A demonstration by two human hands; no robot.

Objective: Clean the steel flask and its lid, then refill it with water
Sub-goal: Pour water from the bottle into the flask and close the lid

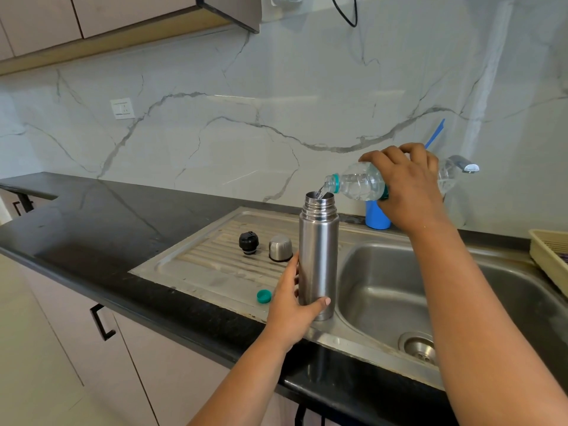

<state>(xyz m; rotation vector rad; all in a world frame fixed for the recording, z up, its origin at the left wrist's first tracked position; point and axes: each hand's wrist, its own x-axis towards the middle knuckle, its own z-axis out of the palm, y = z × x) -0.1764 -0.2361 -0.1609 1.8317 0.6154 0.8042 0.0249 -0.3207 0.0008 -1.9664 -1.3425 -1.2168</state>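
The steel flask [318, 253] stands upright and uncapped on the sink's drainboard [196, 265], beside the basin. My left hand [290, 309] grips its lower body. My right hand [408, 192] holds a clear plastic water bottle [358, 182] tipped on its side, its mouth over the flask's opening, and water runs into the flask. On the drainboard behind the flask lie the black inner stopper [248, 242] and the steel cup lid [280, 248]. The bottle's teal cap [264, 296] lies near the drainboard's front edge.
The steel sink basin [384, 290] with its drain [419, 347] is to the right. A blue cup [376, 218] stands behind the flask by the tap [464, 166]. A cream basket [550, 256] sits at far right. Black counter [101, 222] stretches left.
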